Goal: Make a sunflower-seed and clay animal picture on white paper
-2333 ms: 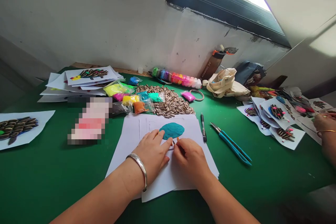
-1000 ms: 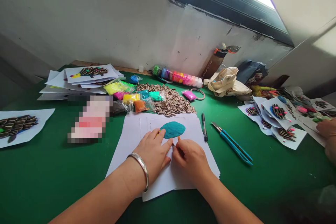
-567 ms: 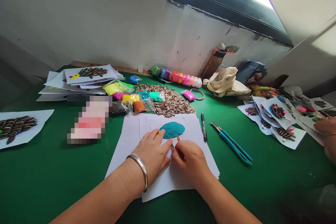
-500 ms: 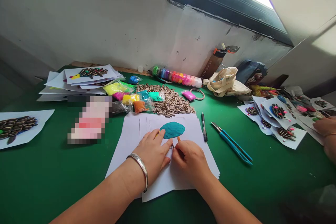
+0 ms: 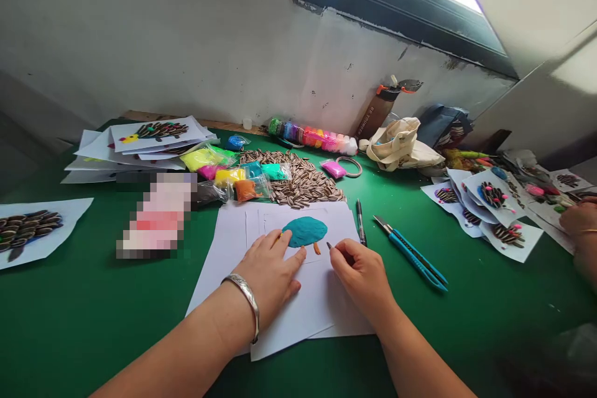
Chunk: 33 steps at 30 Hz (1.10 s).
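A flat teal clay oval [image 5: 305, 232] lies on a white paper sheet [image 5: 289, 317], with a small orange-brown clay strip [image 5: 317, 249] at its lower edge. My left hand [image 5: 268, 270] rests on the sheet with fingers spread, its fingertips at the oval's left and lower edges. A bit of yellow shows beside those fingertips. To the right of the strip, my right hand [image 5: 361, 270] is closed in a pinch. From it pokes a small dark pointed thing [image 5: 329, 245], mostly hidden by the fingers, apart from the clay.
Sunflower seeds [image 5: 303, 180] lie heaped behind the sheet, beside bagged clay [image 5: 231, 175]. A pen [image 5: 360, 224] and a blue utility knife [image 5: 413, 255] are at right. Seed-covered pictures [image 5: 163, 130] stand stacked at left. Another person's hand [image 5: 581, 217] is at far right.
My right hand has moved right, away from the clay oval, uncovering the orange-brown strip. The dark pointed thing moved with it. My left hand stays in place on the sheet.
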Motion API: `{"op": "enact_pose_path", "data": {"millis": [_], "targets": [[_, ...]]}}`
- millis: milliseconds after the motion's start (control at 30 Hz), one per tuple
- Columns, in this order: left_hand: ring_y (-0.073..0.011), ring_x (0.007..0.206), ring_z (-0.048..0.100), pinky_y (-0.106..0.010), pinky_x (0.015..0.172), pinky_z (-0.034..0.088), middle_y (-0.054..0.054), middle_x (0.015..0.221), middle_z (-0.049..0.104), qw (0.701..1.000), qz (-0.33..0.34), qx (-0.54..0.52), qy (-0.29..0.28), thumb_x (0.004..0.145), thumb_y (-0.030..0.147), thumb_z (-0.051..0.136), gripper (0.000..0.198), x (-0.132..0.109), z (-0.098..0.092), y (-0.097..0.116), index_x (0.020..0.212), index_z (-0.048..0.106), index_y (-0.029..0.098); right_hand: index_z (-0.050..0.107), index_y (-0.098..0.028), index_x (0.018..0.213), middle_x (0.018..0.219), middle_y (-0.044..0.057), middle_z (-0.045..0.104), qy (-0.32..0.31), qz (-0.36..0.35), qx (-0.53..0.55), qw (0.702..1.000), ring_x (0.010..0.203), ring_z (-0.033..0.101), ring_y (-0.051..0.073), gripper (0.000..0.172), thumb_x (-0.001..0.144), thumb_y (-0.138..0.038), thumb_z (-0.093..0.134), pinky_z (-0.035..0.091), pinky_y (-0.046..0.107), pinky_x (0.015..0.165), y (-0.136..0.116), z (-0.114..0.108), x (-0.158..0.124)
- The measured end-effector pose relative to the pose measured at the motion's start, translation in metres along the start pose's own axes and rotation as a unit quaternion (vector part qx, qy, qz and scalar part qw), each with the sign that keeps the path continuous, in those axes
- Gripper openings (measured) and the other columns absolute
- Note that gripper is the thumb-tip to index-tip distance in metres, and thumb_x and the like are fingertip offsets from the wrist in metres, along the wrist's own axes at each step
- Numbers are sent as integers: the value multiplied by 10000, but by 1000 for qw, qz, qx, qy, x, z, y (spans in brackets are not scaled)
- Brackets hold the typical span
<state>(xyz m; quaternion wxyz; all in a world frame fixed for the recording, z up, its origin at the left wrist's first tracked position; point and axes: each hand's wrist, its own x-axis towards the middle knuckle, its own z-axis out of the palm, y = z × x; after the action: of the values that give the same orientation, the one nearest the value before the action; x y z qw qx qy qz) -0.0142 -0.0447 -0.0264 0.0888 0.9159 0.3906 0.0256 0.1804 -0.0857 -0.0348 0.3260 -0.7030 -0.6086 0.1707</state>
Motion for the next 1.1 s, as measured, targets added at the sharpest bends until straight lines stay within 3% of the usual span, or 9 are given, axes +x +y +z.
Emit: {"op": "enact_pose_path", "data": {"millis": [500, 967, 1100], "targets": [[-358, 1309, 364, -533, 1030, 347, -128, 1429, 432, 1000, -5, -26, 11, 785, 350, 649, 564, -1, 10, -3, 1324, 487, 306, 533, -196, 595, 530, -39, 475, 7, -7, -18, 1000, 506, 423, 105, 255, 835, -276, 502, 308, 225, 499, 7, -1, 1], [-336, 1284, 397, -496, 1018, 365, -123, 1389, 472, 1000, -1, -27, 4, 775, 334, 649, 594, -1, 2, -3, 1338, 462, 295, 559, -197, 632, 579, -19, 532, -39, -76, -91, 992, 568, 464, 121, 222, 840, -226, 489, 318, 235, 545, 8, -5, -1], [-327, 1249, 437, -470, 1004, 396, -139, 1339, 511, 999, 10, -42, -7, 783, 288, 646, 489, 1, -8, -5, 1259, 543, 247, 511, -195, 589, 582, -11, 530, -71, -115, -155, 979, 600, 473, 130, 238, 826, -200, 500, 310, 242, 565, 10, -9, 4]]}}
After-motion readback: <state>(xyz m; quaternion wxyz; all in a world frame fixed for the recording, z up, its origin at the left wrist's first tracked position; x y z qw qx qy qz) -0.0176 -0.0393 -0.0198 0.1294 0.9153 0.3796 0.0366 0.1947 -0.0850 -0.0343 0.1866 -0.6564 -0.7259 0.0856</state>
